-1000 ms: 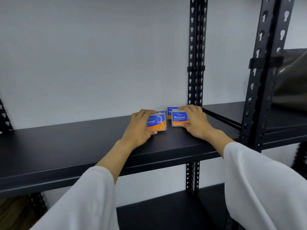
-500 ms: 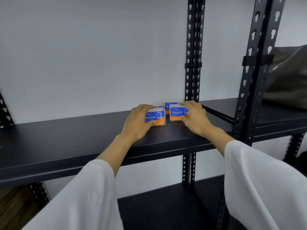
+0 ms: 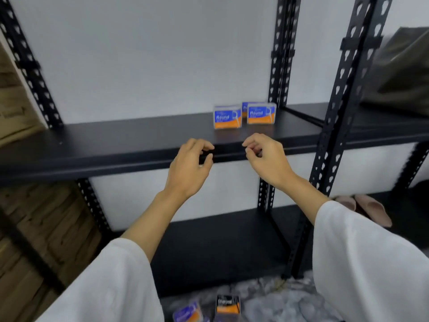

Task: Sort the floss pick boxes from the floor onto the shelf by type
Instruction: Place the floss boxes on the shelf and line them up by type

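A: What are the hands doing?
B: The left hand point(image 3: 189, 169) and the right hand point(image 3: 267, 159) both hang in front of the shelf point(image 3: 104, 145) edge, fingers loosely curled, nothing in either.

A: Where are the boxes?
B: Three blue-and-orange boxes stand upright on that shelf, beyond the hands. The left Round box point(image 3: 227, 117) sits apart from the right Round box point(image 3: 261, 113), and a third box point(image 3: 245, 108) peeks out behind the right one, mostly hidden. More wait on the floor at the bottom edge: a black charcoal box point(image 3: 228, 304) standing up, and a blurred blue-and-orange box point(image 3: 188, 312) beside it on its left.

A: Anything in the way?
B: A black slotted upright point(image 3: 277, 89) rises just right of the shelved boxes; a nearer post point(image 3: 346, 94) stands further right. White sleeves point(image 3: 362, 263) cover much of the foreground. A dark bag point(image 3: 404, 70) rests on the neighbouring shelf, pinkish shoes point(image 3: 371, 209) lie lower right, and a lower shelf point(image 3: 216, 247) sits bare-topped below.
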### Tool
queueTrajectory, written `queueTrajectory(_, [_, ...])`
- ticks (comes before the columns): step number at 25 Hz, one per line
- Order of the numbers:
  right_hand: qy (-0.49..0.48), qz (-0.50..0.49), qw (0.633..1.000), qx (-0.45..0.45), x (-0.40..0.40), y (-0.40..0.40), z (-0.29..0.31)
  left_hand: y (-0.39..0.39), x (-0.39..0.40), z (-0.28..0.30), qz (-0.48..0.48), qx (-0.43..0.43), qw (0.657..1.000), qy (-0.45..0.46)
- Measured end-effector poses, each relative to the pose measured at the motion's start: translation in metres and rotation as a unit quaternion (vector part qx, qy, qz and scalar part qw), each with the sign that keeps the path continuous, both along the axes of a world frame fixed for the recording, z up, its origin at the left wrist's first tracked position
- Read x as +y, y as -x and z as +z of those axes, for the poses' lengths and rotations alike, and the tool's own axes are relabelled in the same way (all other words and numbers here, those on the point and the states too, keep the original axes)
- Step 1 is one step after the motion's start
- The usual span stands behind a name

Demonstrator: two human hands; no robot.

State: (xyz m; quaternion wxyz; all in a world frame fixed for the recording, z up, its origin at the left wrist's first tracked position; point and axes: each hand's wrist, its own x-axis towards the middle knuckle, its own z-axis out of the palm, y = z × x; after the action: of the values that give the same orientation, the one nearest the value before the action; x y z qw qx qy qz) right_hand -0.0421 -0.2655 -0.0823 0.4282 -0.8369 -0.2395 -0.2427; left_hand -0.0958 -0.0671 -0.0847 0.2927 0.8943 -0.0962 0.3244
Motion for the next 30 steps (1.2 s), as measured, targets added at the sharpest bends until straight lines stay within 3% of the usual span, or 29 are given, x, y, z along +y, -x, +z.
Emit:
queueTrajectory(6, [0.03, 0.05, 0.992, 0.109, 0.039, 0.077, -0.128, 0.07, 0.033, -0.131, 0.044, 0.133, 0.99, 0.017])
queueTrajectory(11, [0.098, 0.064, 0.964, 0.237, 0.059, 0.105, -0.269, 0.1, 0.079, -0.255, 0.087, 0.264, 0.959, 0.054])
queueTrajectory(17, [0.205, 0.05, 0.898, 0.385, 0.064, 0.112, -0.396, 0.115, 0.118, -0.365, 0.107, 0.384, 0.913, 0.087])
queueTrajectory(24, [0.314, 0.079, 0.811, 0.488, 0.07, 0.125, -0.485, 0.104, 0.106, -0.433, 0.062, 0.465, 0.882, 0.051])
queueTrajectory(26, [0.311, 0.078, 0.832, 0.452, 0.071, 0.128, -0.495, 0.101, 0.103, -0.445, 0.052, 0.475, 0.877, 0.04])
queueTrajectory(28, [0.265, 0.05, 0.904, 0.333, 0.072, 0.129, -0.497, 0.099, 0.101, -0.453, 0.047, 0.474, 0.879, 0.024])
queueTrajectory(30, [0.223, -0.004, 0.946, 0.237, 0.074, 0.122, -0.493, 0.099, 0.099, -0.46, 0.041, 0.464, 0.885, 0.022])
